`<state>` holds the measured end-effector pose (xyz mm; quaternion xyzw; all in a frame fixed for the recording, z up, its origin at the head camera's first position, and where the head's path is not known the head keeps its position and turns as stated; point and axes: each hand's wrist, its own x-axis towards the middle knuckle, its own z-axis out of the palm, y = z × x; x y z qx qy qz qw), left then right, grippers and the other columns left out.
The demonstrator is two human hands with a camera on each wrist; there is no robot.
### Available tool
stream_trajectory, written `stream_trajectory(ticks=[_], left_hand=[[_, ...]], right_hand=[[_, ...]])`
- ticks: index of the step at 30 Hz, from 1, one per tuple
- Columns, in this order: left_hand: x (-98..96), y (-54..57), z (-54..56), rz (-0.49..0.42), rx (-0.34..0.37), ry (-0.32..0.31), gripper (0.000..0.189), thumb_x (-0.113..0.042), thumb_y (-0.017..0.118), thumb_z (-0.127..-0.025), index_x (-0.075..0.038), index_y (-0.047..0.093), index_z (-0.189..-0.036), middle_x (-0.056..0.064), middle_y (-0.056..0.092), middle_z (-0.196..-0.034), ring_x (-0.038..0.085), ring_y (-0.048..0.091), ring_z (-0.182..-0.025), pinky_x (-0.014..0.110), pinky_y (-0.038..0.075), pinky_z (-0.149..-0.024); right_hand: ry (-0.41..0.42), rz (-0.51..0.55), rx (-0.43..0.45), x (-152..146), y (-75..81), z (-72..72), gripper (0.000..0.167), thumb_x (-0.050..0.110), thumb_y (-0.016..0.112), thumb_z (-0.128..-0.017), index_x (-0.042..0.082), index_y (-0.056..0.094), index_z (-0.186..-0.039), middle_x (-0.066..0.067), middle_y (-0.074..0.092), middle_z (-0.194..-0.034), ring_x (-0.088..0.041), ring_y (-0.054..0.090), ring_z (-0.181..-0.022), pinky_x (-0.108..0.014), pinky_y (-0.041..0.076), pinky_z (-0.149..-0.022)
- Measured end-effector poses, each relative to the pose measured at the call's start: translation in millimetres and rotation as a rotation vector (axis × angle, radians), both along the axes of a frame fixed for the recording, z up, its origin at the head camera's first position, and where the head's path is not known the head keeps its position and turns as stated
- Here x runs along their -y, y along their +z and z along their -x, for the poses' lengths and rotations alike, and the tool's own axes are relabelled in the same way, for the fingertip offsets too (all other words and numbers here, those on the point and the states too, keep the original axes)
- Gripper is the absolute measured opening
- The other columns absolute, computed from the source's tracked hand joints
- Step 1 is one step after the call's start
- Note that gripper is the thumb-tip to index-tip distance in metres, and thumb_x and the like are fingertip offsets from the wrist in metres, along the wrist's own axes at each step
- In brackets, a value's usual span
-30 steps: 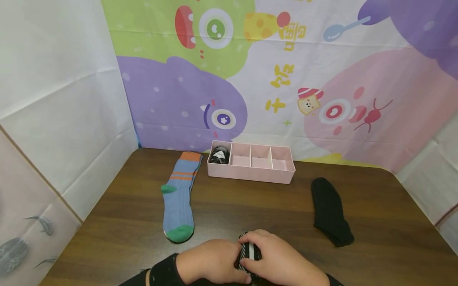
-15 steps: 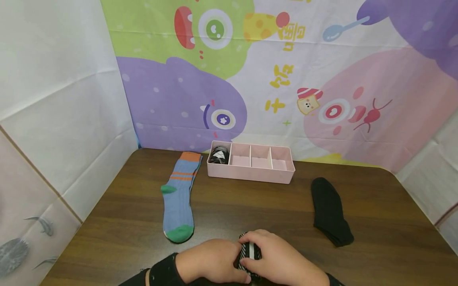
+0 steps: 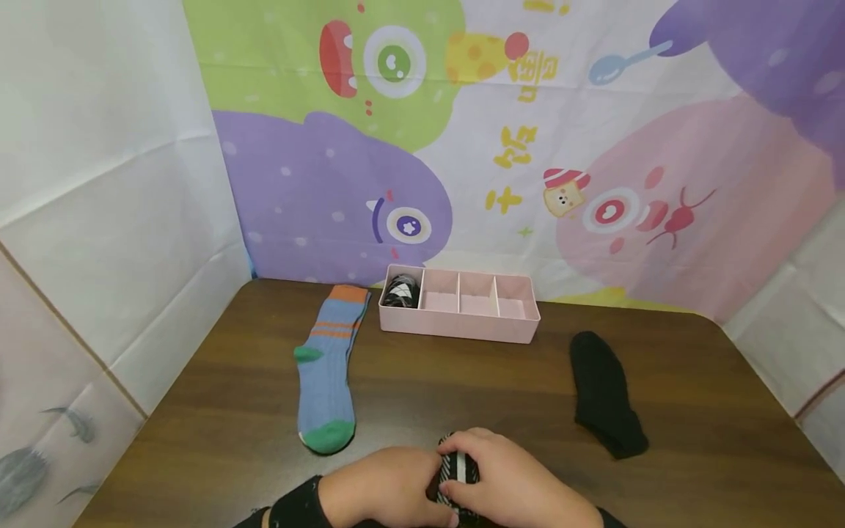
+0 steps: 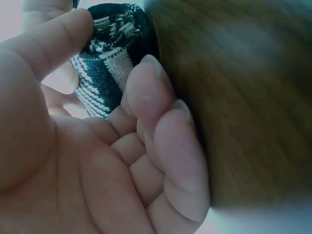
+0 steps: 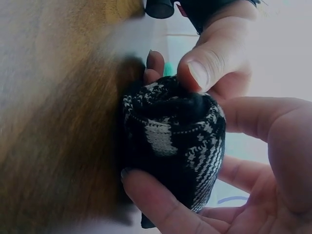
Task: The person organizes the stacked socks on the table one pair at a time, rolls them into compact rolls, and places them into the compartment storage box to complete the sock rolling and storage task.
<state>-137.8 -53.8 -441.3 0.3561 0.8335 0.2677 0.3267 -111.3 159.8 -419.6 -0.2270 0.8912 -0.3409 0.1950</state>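
Observation:
Near the table's front edge, a black-and-white patterned sock [image 3: 460, 469] is rolled into a thick bundle. My left hand [image 3: 386, 484] holds it from the left; in the left wrist view its thumb touches the roll [image 4: 105, 73] and its fingers curl beside it. From the right, my right hand [image 3: 518, 480] grips the bundle between thumb and fingers. The right wrist view shows the spiralled end of the roll [image 5: 170, 131], with the left thumb pressing on it. The hands cover much of the roll in the head view.
A pink box [image 3: 458, 324] with several compartments stands at the back; its leftmost compartment holds a black-and-white rolled bundle [image 3: 401, 291]. Blue socks with green and orange parts [image 3: 326, 385] lie flat at left. A black sock [image 3: 604, 396] lies at right on the wooden table [image 3: 218, 433].
The head view has tilted and shifted slightly, so everything sits a little lower and further left in it. Both hands keep their hold on the rolled sock.

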Motion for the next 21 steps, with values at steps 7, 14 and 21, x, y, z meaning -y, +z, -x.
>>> stream_trajectory(ticks=[7, 14, 21], left_hand=[[8.8, -39.5, 11.9, -0.045, -0.005, 0.027, 0.028, -0.055, 0.069, -0.092, -0.028, 0.062, -0.086, -0.013, 0.06, -0.07, 0.007, 0.055, -0.056, 0.028, 0.045, -0.05], [21.8, 24.4, 9.7, -0.001, -0.087, 0.125, 0.03, -0.051, 0.073, -0.093, -0.024, 0.061, -0.089, -0.011, 0.059, -0.074, 0.008, 0.051, -0.06, 0.029, 0.043, -0.054], [39.1, 85.1, 40.8, 0.088, -0.334, 0.306, 0.026, -0.042, 0.071, -0.097, -0.018, 0.061, -0.095, -0.007, 0.059, -0.077, 0.012, 0.056, -0.067, 0.036, 0.047, -0.062]], right_hand=[[0.004, -0.027, -0.026, 2, 1.1, 0.2, 0.037, 0.047, 0.076, -0.092, 0.027, 0.069, -0.123, 0.01, 0.063, -0.118, -0.009, 0.059, -0.101, -0.034, 0.055, -0.085], [-0.005, -0.051, 0.018, 2, 2.3, 1.5, 0.04, 0.05, 0.073, -0.093, 0.026, 0.069, -0.125, 0.01, 0.063, -0.121, -0.012, 0.06, -0.107, -0.041, 0.055, -0.089], [-0.029, -0.071, 0.092, 3, 4.1, 3.9, 0.039, 0.05, 0.075, -0.092, 0.029, 0.07, -0.125, 0.009, 0.064, -0.123, -0.016, 0.06, -0.111, -0.05, 0.053, -0.094]])
